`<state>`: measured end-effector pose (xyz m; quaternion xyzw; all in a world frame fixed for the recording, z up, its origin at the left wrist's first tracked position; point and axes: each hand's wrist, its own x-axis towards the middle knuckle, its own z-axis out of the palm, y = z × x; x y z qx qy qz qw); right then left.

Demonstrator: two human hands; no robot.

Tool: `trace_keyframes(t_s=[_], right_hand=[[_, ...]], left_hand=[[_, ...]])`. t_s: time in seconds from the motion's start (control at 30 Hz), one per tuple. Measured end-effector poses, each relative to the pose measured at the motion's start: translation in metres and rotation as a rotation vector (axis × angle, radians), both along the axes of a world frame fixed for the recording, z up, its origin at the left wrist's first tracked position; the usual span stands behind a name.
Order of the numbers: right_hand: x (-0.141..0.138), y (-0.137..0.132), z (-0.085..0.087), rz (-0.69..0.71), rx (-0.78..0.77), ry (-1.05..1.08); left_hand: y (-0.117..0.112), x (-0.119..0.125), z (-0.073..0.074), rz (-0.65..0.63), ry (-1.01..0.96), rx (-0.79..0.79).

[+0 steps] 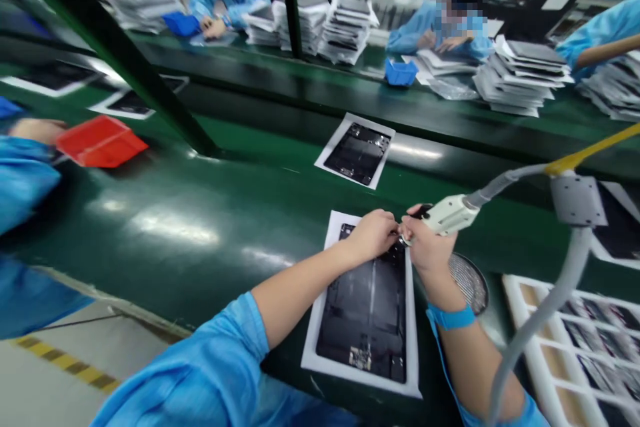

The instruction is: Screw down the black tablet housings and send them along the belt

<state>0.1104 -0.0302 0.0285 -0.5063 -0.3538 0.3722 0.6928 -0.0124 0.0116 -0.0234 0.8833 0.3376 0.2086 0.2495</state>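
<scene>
A black tablet housing [367, 317] lies on a white sheet [410, 373] on the green bench in front of me. My right hand [425, 240] is wrapped round a white electric screwdriver [453, 213], tilted over the housing's upper right corner. A grey cable leads from its back end. My left hand [375, 233] rests over the top part of the housing, fingers pinched together beside the screwdriver's tip. What those fingers hold, if anything, is hidden. A blue wrist strap [453, 317] goes round my right wrist.
A white compartment tray [545, 333] with small parts stands at the right, near a round metal mesh dish [470, 283]. Another tablet housing [359, 152] lies farther back. At left, a co-worker's hand is by a red bin [103, 140]. Co-workers sit opposite among paper stacks [520, 77].
</scene>
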Motion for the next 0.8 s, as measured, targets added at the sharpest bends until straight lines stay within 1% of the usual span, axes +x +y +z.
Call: trace_keyframes(t_s=[0.13, 0.2, 0.27, 0.33, 0.4, 0.43, 0.47, 0.53, 0.6, 0.63, 0.7, 0.77, 0.8], right_hand=[[0.001, -0.001, -0.006, 0.003, 0.006, -0.034], [0.000, -0.002, -0.007, 0.022, 0.000, -0.032], [-0.001, -0.001, -0.005, 0.042, -0.009, -0.035], [-0.004, 0.001, -0.003, 0.055, -0.019, -0.038], [-0.006, 0.003, 0.000, 0.058, -0.022, -0.035], [-0.005, 0.004, 0.002, 0.061, -0.021, -0.032], [-0.003, 0.003, 0.004, 0.059, -0.018, -0.026], [0.008, -0.005, 0.010, 0.036, 0.008, -0.009], [0.027, -0.023, 0.014, -0.003, 0.052, -0.014], [0.038, -0.035, 0.014, -0.023, 0.072, -0.029], [0.060, -0.061, 0.010, -0.045, 0.066, -0.075], [0.078, -0.082, 0.001, -0.100, 0.033, -0.119], [0.084, -0.089, -0.004, -0.139, 0.021, -0.135]], left_hand=[[0.003, 0.001, -0.008, -0.005, 0.004, 0.033], [0.005, 0.002, -0.009, 0.005, 0.009, 0.039], [0.007, 0.002, -0.006, -0.001, 0.020, 0.030], [0.004, -0.002, 0.002, -0.024, 0.023, 0.014], [-0.005, -0.012, 0.012, -0.023, 0.015, -0.004], [-0.012, -0.021, 0.017, -0.007, 0.002, -0.016], [-0.022, -0.033, 0.022, 0.016, -0.024, -0.034], [-0.046, -0.064, 0.033, 0.065, -0.122, -0.104], [-0.075, -0.102, 0.042, 0.137, -0.275, -0.250], [-0.089, -0.121, 0.047, 0.223, -0.353, -0.360], [-0.115, -0.154, 0.053, 0.444, -0.505, -0.670], [-0.135, -0.175, 0.057, 0.656, -0.629, -0.972], [-0.141, -0.179, 0.057, 0.728, -0.654, -1.082]])
